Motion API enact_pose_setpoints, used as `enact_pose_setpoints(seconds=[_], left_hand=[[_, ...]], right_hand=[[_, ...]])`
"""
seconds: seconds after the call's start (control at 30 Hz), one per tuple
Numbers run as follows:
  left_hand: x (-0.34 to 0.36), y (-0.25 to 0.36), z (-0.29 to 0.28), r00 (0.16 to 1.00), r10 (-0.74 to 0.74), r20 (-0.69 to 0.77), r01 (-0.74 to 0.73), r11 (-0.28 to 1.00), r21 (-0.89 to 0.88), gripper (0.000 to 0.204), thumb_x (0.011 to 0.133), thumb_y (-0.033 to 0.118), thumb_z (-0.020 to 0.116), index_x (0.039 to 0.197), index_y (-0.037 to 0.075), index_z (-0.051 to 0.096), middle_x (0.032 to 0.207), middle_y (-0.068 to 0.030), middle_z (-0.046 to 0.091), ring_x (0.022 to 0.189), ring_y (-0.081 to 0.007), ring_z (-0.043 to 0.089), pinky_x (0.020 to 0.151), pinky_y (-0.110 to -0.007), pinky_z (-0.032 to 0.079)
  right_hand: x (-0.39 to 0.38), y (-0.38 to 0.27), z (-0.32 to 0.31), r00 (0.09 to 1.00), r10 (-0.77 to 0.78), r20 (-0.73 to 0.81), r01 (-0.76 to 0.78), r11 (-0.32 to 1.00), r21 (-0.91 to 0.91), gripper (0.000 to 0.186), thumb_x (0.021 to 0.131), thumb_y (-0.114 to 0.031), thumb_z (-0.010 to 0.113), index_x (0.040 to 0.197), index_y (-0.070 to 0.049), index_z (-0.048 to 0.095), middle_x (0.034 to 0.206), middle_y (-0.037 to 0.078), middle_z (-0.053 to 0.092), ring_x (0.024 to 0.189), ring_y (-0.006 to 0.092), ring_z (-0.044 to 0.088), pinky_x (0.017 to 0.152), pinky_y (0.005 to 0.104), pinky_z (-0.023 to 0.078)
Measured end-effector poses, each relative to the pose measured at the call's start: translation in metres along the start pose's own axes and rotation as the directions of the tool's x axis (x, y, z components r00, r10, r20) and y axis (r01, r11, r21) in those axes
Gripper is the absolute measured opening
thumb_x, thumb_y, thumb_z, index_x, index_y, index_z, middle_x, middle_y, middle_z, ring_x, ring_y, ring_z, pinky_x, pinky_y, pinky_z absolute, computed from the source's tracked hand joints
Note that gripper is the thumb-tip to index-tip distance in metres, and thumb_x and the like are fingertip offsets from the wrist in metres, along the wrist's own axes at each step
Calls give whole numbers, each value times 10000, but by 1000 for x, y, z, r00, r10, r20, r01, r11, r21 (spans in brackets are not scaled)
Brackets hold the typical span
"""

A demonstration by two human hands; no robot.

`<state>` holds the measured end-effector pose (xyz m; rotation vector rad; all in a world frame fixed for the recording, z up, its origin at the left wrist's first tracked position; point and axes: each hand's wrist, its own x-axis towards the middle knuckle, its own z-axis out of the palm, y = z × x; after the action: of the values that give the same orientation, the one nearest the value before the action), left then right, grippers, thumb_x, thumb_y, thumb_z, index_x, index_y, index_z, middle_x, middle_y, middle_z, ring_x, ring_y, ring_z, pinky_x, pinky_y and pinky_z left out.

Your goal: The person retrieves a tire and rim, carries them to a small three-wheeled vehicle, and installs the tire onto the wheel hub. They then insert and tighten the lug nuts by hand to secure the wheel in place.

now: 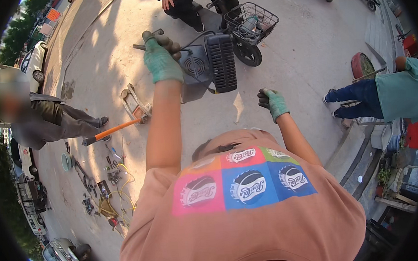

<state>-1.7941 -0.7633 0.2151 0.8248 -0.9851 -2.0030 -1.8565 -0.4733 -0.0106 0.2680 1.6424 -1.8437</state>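
Observation:
My left hand (163, 61), in a green glove with dark fingertips, is stretched forward and closed around a dark metal piece (139, 46) that pokes out on its left side. What exactly this piece is, I cannot make out. Just right of the hand is a grey and black box-shaped machine (195, 66) with a round fan grille and a ribbed black side; the hand and wrist cover part of its left side. My right hand (274, 103), gloved the same way, hangs in the air right of the machine. Its fingers are curled in, with nothing visible in them.
A floor jack (133, 104) with an orange handle lies left of my left arm. Tools and parts (105, 187) are strewn across the ground near a yellow cable. An electric scooter with a wire basket (251, 22) stands ahead, a crouching person beside it. Other people stand left and right.

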Motion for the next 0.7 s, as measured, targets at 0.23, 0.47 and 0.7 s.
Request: enact_pose_setpoints(seconds=[0.23,0.47,0.7], left_hand=[[-7,18,16,976,202,79,-193,975,-110,419,967,426,422,767,70,516,567,1,347,512,-143,367,436,-252,268],[3,-19,-15,967,2,-256,-9,1000,-29,392,973,382,416,721,90,483,562,-17,399,479,-146,422,388,-253,271],[-52,-49,-65,933,-77,-351,75,997,-17,377,957,436,489,747,126,535,570,15,441,523,-142,456,435,-245,300]], right_hand=[[-1,-4,-15,1000,25,-3,-25,999,27,262,909,-195,564,1068,6,620,896,102,670,688,159,619,650,315,553],[5,-14,-10,994,64,92,-60,997,-49,268,908,-193,563,1068,11,626,901,91,665,726,155,618,690,298,550],[-27,-43,36,871,-260,417,426,821,-379,256,856,-133,647,1075,-1,638,997,77,663,869,146,610,769,281,504]])
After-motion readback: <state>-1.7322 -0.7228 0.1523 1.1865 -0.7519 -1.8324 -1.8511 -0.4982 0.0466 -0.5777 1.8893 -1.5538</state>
